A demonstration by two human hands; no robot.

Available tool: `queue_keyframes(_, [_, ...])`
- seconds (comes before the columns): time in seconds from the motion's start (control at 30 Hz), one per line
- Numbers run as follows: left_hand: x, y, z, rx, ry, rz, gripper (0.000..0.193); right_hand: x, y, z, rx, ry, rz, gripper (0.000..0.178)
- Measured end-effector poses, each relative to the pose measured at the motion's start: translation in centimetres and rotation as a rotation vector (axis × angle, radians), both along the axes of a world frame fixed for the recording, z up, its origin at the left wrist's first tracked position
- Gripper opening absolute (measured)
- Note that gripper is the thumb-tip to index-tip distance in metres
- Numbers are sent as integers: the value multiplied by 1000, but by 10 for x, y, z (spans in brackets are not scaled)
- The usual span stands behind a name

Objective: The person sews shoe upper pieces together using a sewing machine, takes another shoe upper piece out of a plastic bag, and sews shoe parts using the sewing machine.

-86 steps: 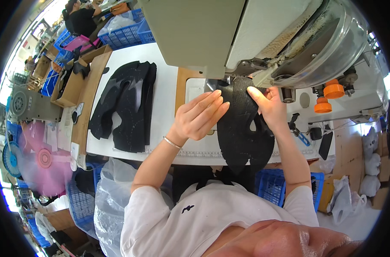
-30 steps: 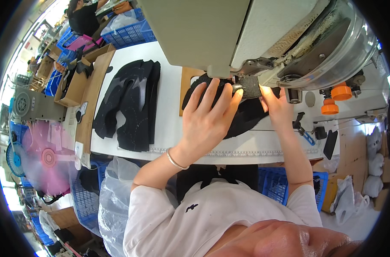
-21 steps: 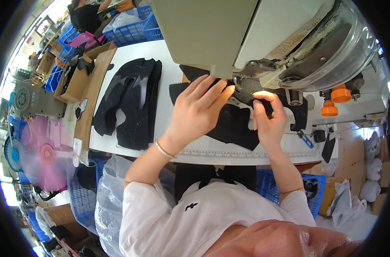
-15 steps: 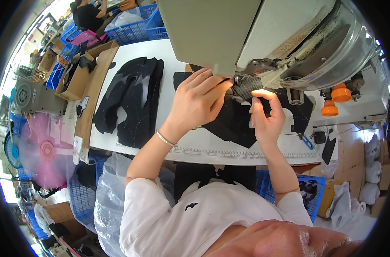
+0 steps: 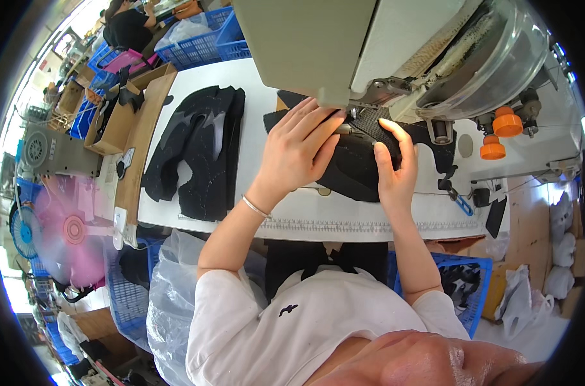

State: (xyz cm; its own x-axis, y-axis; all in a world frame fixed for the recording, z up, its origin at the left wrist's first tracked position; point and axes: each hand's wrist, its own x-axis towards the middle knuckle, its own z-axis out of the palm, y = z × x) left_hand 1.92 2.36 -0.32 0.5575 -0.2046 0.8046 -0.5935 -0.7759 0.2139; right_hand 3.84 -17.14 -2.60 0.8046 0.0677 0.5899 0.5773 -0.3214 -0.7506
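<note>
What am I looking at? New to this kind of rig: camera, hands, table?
The camera is a wide fisheye worn on the head of the person in the white short-sleeved shirt, looking down, so straight edges bend. No robot: the bare left hand and bare right hand are that person's own. The large cream-coloured machine above them looks like a sewing machine. Below it, both hands are at a flat black fabric-like piece on the white tabletop; right thumb and forefinger stand apart, and whether the left pinches anything is unclear. To their left lies a stack of curved black cut pieces.
</note>
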Motion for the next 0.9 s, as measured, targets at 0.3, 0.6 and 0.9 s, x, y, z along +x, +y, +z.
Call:
queue_keyframes(0.3, [-27,-10,-17,405,-296,20,29,23,-11,41,-155,245,101,22])
queue_keyframes(0.6, [-9,-34,2,200,-218,100,34,129,-57,-32,-606,64,70,36])
queue_keyframes(0.9, [-8,-37,-5,192,-259,152,33,109,-48,7,-569,153,195,23])
